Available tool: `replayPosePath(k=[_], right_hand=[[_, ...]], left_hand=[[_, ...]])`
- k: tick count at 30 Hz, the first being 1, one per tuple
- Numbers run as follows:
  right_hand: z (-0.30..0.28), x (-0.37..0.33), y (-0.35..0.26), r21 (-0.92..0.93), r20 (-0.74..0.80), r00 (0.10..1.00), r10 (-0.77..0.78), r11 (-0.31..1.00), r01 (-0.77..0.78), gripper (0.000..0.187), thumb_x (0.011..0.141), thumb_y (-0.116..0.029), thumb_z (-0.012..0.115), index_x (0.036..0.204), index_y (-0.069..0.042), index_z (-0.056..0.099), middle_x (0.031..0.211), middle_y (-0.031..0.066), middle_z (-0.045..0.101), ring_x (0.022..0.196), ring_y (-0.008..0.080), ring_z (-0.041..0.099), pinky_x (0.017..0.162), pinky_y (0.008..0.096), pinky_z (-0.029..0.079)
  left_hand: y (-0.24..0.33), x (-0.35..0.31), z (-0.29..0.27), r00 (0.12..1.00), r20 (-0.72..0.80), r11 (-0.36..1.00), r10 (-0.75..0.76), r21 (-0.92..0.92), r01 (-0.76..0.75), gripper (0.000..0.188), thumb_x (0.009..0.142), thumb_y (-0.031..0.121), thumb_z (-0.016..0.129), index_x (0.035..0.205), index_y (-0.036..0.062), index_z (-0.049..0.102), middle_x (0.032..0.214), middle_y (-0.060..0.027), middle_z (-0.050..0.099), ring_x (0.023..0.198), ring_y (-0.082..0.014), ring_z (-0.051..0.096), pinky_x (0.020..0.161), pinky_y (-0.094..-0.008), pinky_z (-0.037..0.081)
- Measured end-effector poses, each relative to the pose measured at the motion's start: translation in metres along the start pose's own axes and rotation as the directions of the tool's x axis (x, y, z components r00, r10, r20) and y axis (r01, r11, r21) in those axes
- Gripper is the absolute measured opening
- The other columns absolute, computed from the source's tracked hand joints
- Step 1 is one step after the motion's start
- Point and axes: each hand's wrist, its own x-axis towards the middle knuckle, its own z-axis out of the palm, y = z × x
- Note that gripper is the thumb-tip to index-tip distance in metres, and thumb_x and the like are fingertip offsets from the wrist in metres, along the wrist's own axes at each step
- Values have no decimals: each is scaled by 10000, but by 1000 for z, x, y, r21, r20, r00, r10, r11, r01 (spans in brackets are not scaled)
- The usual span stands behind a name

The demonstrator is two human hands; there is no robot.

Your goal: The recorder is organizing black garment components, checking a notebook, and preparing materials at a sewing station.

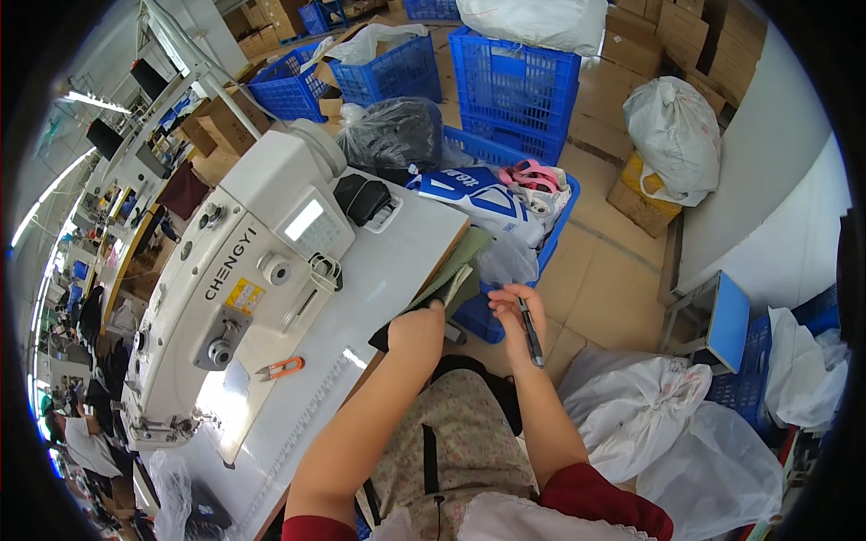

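My right hand (516,314) is closed around a dark pen (530,332), which points down toward my lap. At the table's right edge, my left hand (418,332) is closed on some fabric pieces (458,261), olive green with a black part near my wrist. The fingertips of that hand are partly hidden by the cloth. To the left stands a white sewing machine (236,261) on a pale tabletop (397,239). Orange-handled thread snips (280,369) lie on the tabletop beside the machine head.
A blue crate (564,212) with bags and pink straps stands beyond the table's right end. More blue crates (514,86) are stacked behind. White plastic bags (631,406) and a blue-topped stool (727,323) are on the right. A black item (363,198) sits in a small tray.
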Motion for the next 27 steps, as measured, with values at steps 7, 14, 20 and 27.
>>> replayPosePath(k=[7, 14, 20, 27], right_hand=[[0, -9, 0, -514, 141, 990, -28, 852, 98, 438, 845, 22, 547, 1262, -35, 427, 1086, 140, 606, 928, 226, 593, 802, 299, 473], [36, 0, -5, -639, 223, 974, 48, 762, 109, 530, 797, 101, 497, 1295, -62, 420, 1116, 122, 580, 846, 176, 552, 753, 257, 457], [50, 3, 40, -148, 224, 974, 11, 989, 22, 480, 748, 92, 528, 1191, -78, 457, 1029, 127, 614, 796, 254, 585, 653, 326, 472], [63, -3, 21, -844, 341, 927, -157, 383, 375, 455, 710, -32, 613, 1142, -51, 469, 859, 155, 634, 810, 342, 599, 645, 420, 496]], left_hand=[[-8, -19, 8, 991, -124, 955, 40, -287, -75, 242, 842, 87, 521, 1067, 0, 504, 840, -222, 642, 795, -348, 649, 702, -435, 516], [-37, -48, 15, 997, -57, 724, -48, -690, -5, 288, 884, 108, 489, 1150, -1, 501, 936, -293, 597, 910, -411, 595, 767, -455, 472], [-35, -46, 33, 1000, -24, 476, -14, -880, -14, 601, 809, -97, 384, 1389, -22, 244, 1256, -317, 486, 1165, -403, 512, 955, -377, 432], [-29, -62, 18, 997, 34, 554, -75, -830, 69, 685, 779, -43, 487, 1410, 5, 225, 1230, -308, 516, 1127, -362, 554, 941, -365, 440]])
